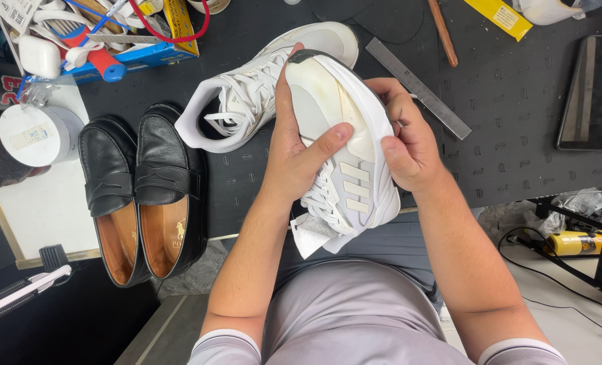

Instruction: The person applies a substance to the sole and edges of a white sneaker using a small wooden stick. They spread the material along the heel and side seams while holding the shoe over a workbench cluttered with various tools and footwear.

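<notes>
**Head view: white sneaker held up between both hands**

Head camera looks down on a white sneaker (338,135) raised over the near edge of the desk (517,115), toe pointing to 12 o'clock, side panel with pale stripes facing up. The left hand (294,152) wraps it from 9 o'clock, thumb laid across the upper and fingers behind the toe. The right hand (409,138) clamps the 3 o'clock edge along the sole, fingers curled over the rim. Both hands are closed on the same shoe, which hangs clear of the desk.

The shoe looks light, with a soft fabric upper that gives under the thumb and a stiffer sole rim; my judgement is that the sole edge and the heel are the firmest places to hold, while the loose laces and stained toe panel offer little grip.

Just beyond, at 11 o'clock, the matching sneaker (247,94) lies on the dark mat. A pair of black loafers (142,189) sits at 9 o'clock, with a round white tub (37,135) further left. A metal ruler (419,88) lies at 1 o'clock, a dark phone (595,91) at 3 o'clock, and a blue box of tools (111,34) at 10 o'clock.
</notes>
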